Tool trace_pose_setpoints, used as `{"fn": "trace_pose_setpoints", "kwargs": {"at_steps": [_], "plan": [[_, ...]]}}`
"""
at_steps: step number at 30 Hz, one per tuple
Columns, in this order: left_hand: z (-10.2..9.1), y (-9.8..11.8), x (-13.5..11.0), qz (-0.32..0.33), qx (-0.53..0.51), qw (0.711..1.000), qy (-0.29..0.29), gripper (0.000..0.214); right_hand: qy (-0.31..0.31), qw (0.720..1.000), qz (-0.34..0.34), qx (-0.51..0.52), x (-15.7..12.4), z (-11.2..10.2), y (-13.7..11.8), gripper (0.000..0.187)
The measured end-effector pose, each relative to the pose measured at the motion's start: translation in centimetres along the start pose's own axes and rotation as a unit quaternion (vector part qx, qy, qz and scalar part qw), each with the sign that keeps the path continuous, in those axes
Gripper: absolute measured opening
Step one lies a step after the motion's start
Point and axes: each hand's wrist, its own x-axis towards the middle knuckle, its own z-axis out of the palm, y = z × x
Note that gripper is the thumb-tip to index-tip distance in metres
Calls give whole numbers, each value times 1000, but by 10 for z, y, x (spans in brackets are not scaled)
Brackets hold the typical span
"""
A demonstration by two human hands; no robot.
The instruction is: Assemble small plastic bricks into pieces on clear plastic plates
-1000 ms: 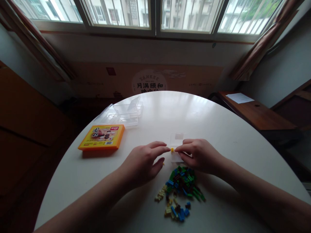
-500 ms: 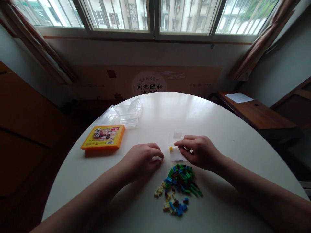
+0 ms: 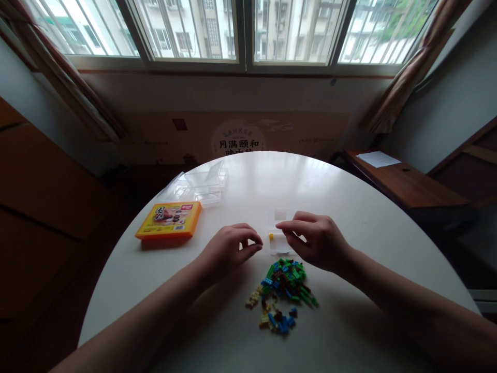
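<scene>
My left hand (image 3: pixel 233 246) is just left of a small clear plastic box (image 3: pixel 280 247). Its thumb and index tips are together; anything between them is too small to make out. Over the right side of that box hovers my right hand (image 3: pixel 318 238), index finger stretched out and thumb a little apart, with no held object showing. One yellow brick (image 3: pixel 271 236) sits at the box's left edge. Below both hands lies a pile of small building bricks (image 3: pixel 287 277) in green, blue and brown. Cream bricks (image 3: pixel 254 297) and blue bricks (image 3: pixel 285 325) are scattered nearer me.
An orange and yellow game box (image 3: pixel 169 220) lies on the left of the round white table (image 3: pixel 349 207). Behind it stand open clear plastic cases (image 3: pixel 204 181). A wooden desk (image 3: pixel 423 181) with paper on it stands at the right, beyond the table's edge.
The view has tilted up slightly. My left thumb and index finger have come closer together. My right hand stays over the clear box, its fingers slightly further from the yellow brick.
</scene>
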Motion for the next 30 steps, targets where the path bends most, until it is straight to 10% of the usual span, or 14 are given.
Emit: {"fn": "trace_pose_setpoints", "kwargs": {"at_steps": [30], "plan": [[4,10,1,-93,-271,958,-25,29,-26,994,-55,91,-1,11,-21,9]]}}
